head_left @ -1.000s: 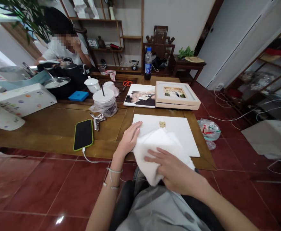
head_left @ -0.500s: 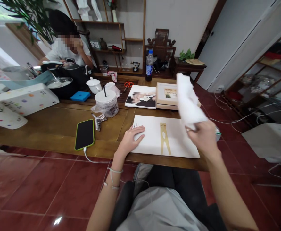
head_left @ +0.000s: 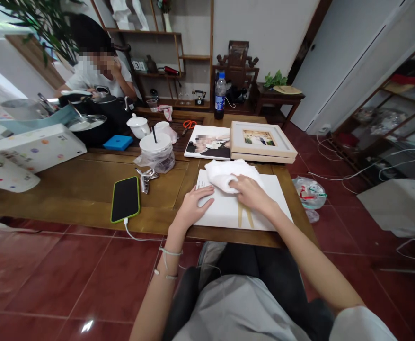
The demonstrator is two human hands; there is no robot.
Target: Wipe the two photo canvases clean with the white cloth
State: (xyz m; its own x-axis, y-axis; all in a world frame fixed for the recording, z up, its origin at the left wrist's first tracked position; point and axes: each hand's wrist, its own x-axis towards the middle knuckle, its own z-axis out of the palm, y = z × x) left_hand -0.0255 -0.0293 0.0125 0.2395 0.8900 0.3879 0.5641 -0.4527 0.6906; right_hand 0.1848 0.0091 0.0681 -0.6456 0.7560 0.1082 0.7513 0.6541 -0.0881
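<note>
A white board-like panel [head_left: 274,203] with a tan, two-legged shape on it lies at the table's near edge. My left hand [head_left: 192,204] rests flat on its left side, fingers stretched out. My right hand [head_left: 248,192] grips a bunched white cloth [head_left: 233,170], which lies against the upper part of the panel and covers the top of the tan shape. Just behind the cloth are a photo print panel [head_left: 209,142] and a pale framed picture [head_left: 264,141].
On the wooden table [head_left: 86,184] to the left are a phone [head_left: 125,199] with a charging cable, a lidded cup [head_left: 156,147] and a blue box [head_left: 118,142]. Behind stand a bottle [head_left: 220,97] and scissors [head_left: 189,125]. A person [head_left: 99,71] sits across at the far left.
My right hand has brought the cloth down and to the left, from raised over the panel's right side onto its upper part. My left hand has stayed in place.
</note>
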